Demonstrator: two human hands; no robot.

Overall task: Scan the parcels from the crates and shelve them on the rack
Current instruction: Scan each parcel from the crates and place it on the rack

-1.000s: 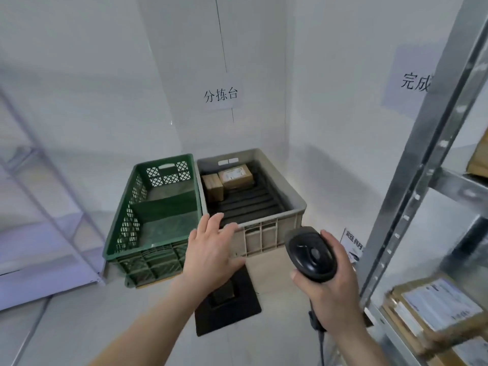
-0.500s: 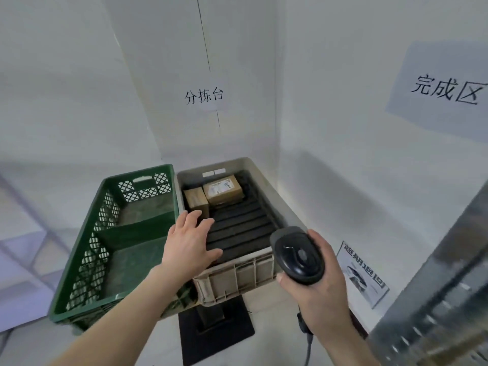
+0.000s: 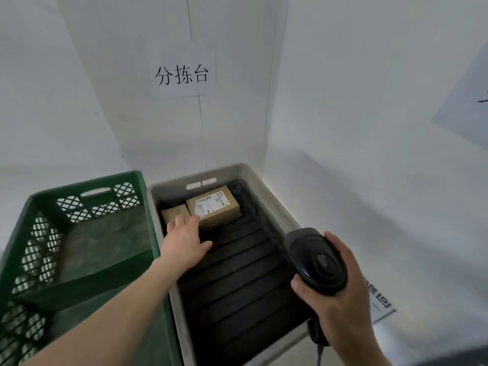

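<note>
Two brown cardboard parcels lie at the far end of the grey crate (image 3: 274, 204). The larger parcel (image 3: 215, 207) shows a white label on top. A smaller plain parcel (image 3: 173, 213) sits to its left. My left hand (image 3: 184, 241) reaches into the crate with fingers straight, its fingertips at the near edge of both parcels. My right hand (image 3: 335, 294) grips a black barcode scanner (image 3: 314, 260) over the crate's right side. The crate's floor is black and ribbed.
A green lattice crate (image 3: 87, 191) stands left of the grey one, holding no parcels. Both sit in a corner of white walls, with a paper sign (image 3: 182, 75) above. A printed sheet (image 3: 380, 302) lies at the right by the wall.
The view has closed in on the crates. My left hand has moved forward from the crate's near rim to the parcels. The rack at the right has left the view.
</note>
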